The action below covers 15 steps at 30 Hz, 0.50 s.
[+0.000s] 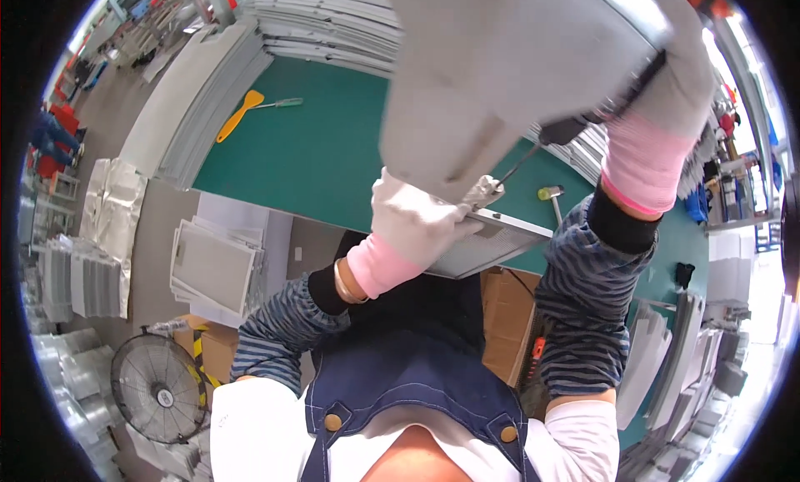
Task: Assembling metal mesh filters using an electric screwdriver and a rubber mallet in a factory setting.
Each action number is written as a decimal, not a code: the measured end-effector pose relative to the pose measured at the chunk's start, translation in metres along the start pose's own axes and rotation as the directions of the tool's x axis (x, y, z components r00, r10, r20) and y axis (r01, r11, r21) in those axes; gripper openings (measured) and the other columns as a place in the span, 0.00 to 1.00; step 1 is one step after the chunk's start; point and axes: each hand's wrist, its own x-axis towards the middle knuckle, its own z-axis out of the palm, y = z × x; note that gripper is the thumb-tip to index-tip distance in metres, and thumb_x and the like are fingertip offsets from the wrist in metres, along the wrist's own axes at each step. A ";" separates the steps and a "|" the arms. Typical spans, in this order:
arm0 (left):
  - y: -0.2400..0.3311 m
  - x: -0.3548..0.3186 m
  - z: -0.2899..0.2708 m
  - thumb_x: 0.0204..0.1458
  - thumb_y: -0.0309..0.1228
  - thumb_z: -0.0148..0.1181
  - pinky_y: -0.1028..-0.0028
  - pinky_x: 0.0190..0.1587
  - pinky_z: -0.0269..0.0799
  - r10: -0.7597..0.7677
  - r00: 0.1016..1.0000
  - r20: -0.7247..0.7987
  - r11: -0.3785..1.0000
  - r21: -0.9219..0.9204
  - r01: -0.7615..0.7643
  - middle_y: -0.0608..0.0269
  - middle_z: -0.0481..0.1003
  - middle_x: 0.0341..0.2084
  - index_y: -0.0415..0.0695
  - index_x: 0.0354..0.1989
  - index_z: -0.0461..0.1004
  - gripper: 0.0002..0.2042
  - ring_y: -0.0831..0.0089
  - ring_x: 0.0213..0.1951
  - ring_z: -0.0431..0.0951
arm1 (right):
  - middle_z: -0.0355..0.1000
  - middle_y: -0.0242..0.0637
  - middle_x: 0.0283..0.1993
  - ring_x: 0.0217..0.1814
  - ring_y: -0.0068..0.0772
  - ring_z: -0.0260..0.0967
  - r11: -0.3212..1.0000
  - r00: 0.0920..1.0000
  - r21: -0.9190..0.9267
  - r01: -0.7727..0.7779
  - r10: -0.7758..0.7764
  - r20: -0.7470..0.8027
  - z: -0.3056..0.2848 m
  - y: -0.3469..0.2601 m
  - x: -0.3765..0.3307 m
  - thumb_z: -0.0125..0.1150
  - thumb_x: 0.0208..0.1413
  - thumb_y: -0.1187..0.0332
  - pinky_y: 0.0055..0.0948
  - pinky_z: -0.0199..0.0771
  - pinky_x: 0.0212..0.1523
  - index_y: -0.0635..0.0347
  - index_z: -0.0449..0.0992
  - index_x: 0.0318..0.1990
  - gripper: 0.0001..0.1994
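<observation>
My left hand (pixel 417 219), in a white glove with a pink cuff, grips the edge of a framed mesh panel (pixel 487 247). The panel is tilted over the bench's near edge. My right hand (pixel 679 74), gloved alike, is raised at the upper right around a tool with a black nose (pixel 567 130) and a thin metal shaft (pixel 521 167). This shaft slants down to the panel's corner beside my left fingertips. A large grey blurred body (pixel 500 65), close to the camera, hides most of my right fingers; whether it belongs to the tool I cannot tell.
On the green bench (pixel 325 149) lie a yellow-handled scraper (pixel 243 115) and a mallet (pixel 550 194). Stacked grey panels (pixel 333 19) line its far side. Framed panels (pixel 215 265) lean below at left, near a black fan (pixel 160 386). More panels (pixel 658 357) stand at right.
</observation>
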 end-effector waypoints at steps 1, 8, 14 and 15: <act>-0.004 -0.002 0.000 0.28 0.40 0.72 0.61 0.40 0.66 -0.001 0.998 -0.070 1.000 0.030 0.003 0.68 0.75 0.25 0.52 0.30 0.81 0.16 0.63 0.33 0.74 | 0.75 0.38 0.42 0.39 0.25 0.74 0.999 1.000 0.045 0.002 -0.002 0.008 0.015 0.007 -0.010 0.51 0.61 0.72 0.22 0.76 0.39 0.63 0.72 0.52 0.13; -0.010 -0.006 0.006 0.26 0.40 0.74 0.59 0.44 0.69 0.053 0.996 -0.072 0.998 0.031 -0.051 0.60 0.75 0.38 0.50 0.38 0.80 0.24 0.54 0.45 0.71 | 0.73 0.32 0.36 0.33 0.22 0.72 0.793 0.914 0.524 -0.310 0.400 -0.064 0.041 0.013 -0.040 0.56 0.59 0.66 0.24 0.72 0.34 0.61 0.75 0.40 0.09; -0.010 -0.016 0.021 0.27 0.40 0.74 0.60 0.43 0.70 0.020 0.999 -0.051 0.991 -0.129 -0.026 0.59 0.74 0.36 0.47 0.42 0.77 0.27 0.56 0.45 0.70 | 0.73 0.29 0.36 0.34 0.20 0.69 0.706 0.836 0.511 -0.490 0.547 0.047 0.035 -0.008 -0.043 0.57 0.58 0.66 0.22 0.69 0.39 0.61 0.72 0.45 0.11; -0.010 -0.016 0.021 0.27 0.40 0.74 0.60 0.43 0.70 0.031 0.999 -0.025 0.991 -0.127 -0.034 0.59 0.74 0.36 0.46 0.42 0.76 0.28 0.56 0.45 0.70 | 0.72 0.29 0.35 0.34 0.19 0.69 0.654 0.821 0.572 -0.495 0.567 0.064 0.035 -0.006 -0.046 0.57 0.57 0.66 0.22 0.69 0.38 0.61 0.71 0.45 0.11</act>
